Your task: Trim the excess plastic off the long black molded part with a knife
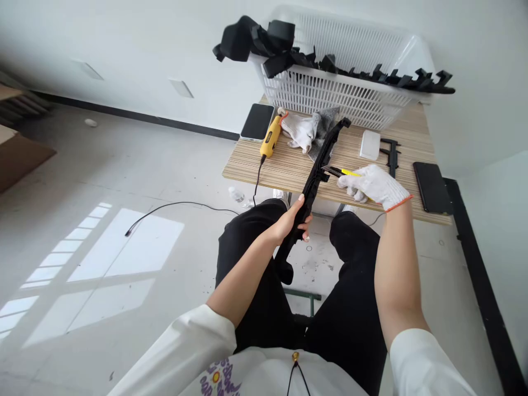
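Note:
My bare left hand [292, 221] is wrapped round a long black plastic part [315, 179]. The part slants from above my lap up over the table's near edge. My right hand [373, 186] wears a white knit glove with an orange cuff and grips a yellow and black utility knife [346, 172]. The knife's blade points left and meets the part's edge around its middle, where a small tab sticks out; whether it is cutting I cannot tell.
On the wooden table [289, 168] lie a yellow corded tool [271, 136], a white glove [300, 130], a black caliper [391, 157], a white block [370, 144], a phone [432, 187] and a dark-screened device [258, 121]. Behind, a white basket [330, 93] bears black parts. A cable [185, 203] crosses the floor.

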The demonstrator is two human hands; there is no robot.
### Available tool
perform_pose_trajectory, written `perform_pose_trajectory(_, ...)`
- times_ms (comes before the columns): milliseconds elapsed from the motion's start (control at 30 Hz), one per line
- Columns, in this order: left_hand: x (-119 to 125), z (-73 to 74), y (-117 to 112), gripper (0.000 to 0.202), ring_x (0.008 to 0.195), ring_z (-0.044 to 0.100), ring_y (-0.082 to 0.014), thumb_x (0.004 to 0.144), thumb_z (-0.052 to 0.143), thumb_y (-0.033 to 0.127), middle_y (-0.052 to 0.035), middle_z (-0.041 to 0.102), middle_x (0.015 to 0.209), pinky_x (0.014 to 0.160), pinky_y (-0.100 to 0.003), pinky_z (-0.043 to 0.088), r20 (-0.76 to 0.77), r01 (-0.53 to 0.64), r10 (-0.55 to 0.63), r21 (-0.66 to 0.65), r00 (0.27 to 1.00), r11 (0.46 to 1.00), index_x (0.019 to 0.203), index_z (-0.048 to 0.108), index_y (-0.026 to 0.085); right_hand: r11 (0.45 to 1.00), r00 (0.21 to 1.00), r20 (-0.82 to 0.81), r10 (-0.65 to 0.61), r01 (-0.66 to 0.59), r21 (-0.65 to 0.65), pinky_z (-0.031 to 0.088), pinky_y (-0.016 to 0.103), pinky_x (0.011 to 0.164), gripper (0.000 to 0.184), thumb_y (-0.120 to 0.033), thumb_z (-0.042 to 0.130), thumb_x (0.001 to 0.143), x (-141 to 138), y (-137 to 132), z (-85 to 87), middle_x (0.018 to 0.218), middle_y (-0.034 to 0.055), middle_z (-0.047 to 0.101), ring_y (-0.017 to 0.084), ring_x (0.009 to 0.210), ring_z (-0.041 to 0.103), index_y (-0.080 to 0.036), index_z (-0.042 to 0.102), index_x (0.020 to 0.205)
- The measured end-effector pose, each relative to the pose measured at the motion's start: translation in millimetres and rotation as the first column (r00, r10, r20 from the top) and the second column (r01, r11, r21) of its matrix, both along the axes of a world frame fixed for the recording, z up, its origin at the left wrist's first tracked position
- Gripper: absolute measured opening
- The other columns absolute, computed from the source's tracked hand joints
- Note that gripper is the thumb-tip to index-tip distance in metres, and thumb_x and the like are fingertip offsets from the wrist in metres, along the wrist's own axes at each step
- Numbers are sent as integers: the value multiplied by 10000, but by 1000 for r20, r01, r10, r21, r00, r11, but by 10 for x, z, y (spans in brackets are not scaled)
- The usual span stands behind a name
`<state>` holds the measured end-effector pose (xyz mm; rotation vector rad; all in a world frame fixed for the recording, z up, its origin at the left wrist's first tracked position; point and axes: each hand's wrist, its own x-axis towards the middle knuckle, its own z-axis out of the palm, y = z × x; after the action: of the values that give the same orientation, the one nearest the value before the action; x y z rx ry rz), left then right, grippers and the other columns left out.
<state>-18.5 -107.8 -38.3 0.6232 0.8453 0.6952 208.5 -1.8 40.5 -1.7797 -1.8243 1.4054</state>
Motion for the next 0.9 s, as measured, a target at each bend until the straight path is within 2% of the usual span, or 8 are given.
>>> perform_pose_trajectory(100,6,42,3,722,376,454,-114,823,373,882,56,281,480,420,-257,486,-23,23,-23,-9,999,1000,585,469,208,989,997,-13,-80,81,122,372,232,404,463,-616,733,755,-74,37,-52,642,42,630,100,468,506,-155,697,787)
perform_pose_trajectory(233,9,73,2,719,357,450,-110,827,386,873,55,276,480,406,-249,459,-66,20,-21,-25,998,1000,571,466,206,909,987,-29,-156,155,386,421,238,445,557,-719,687,744,-196,107,-141,626,46,641,117,502,553,-162,688,732)
perform_pose_trajectory(333,2,79,-2,696,360,469,-118,830,429,852,47,309,476,419,-259,471,-136,-13,13,6,991,1000,580,485,204,924,995,-38,-90,98,368,421,249,455,540,-697,710,731,-227,122,-188,585,36,624,121,489,544,-158,698,720)
perform_pose_trajectory(400,-4,78,-4,680,366,485,-128,825,458,842,41,331,473,422,-264,476,-167,-27,31,28,985,999,587,496,206,906,994,-26,-104,105,411,433,259,495,539,-692,687,755,-219,96,-213,634,45,648,137,548,576,-154,718,762)
perform_pose_trajectory(533,-15,59,-2,677,357,479,-124,823,462,843,43,338,476,409,-261,475,-166,-28,33,33,986,999,596,499,205,756,971,67,-230,135,640,477,295,693,518,-670,648,798,-196,16,-263,874,59,728,194,824,661,-185,760,942)
perform_pose_trajectory(600,-20,39,0,674,361,483,-119,827,463,839,45,352,487,409,-256,479,-165,-28,35,42,986,999,614,501,201,719,947,83,-309,176,672,476,314,754,532,-681,619,811,-186,1,-290,915,51,732,202,878,665,-205,754,1006)
perform_pose_trajectory(733,-39,12,1,682,354,478,-111,845,425,839,51,343,487,406,-247,475,-176,-13,20,38,984,999,622,489,198,737,922,54,-384,270,620,452,303,690,582,-711,484,876,-165,12,-319,804,47,697,182,788,645,-186,720,959)
perform_pose_trajectory(900,-81,51,-18,669,365,487,-100,856,425,826,58,352,518,414,-237,475,-185,-11,19,47,982,999,647,476,193,766,944,129,-305,162,622,386,301,653,441,-659,675,753,-193,-44,-246,752,7,694,163,721,600,-221,710,784)
